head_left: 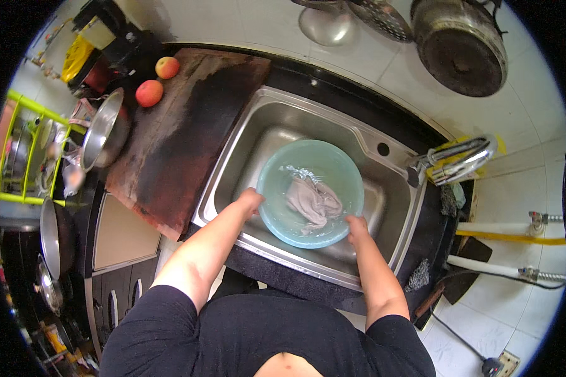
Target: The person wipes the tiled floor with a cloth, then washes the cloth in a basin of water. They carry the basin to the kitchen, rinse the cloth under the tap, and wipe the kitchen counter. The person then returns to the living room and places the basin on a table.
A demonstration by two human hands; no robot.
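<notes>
A pale green plastic basin [333, 164] sits inside the steel sink [264, 119]. A grey, wet cloth-like lump [313, 202] lies in a little water on its bottom. My left hand [250, 201] grips the basin's left rim. At the lower right rim, my right hand [357, 227] holds the basin too. Both forearms reach in from the lower edge.
A chrome tap [456, 160] stands right of the sink. A dark wooden board [182, 132] lies left of it, with two peaches [149, 93] at its far end and a steel bowl [104, 129] beside. Pots hang on the tiled wall [462, 44].
</notes>
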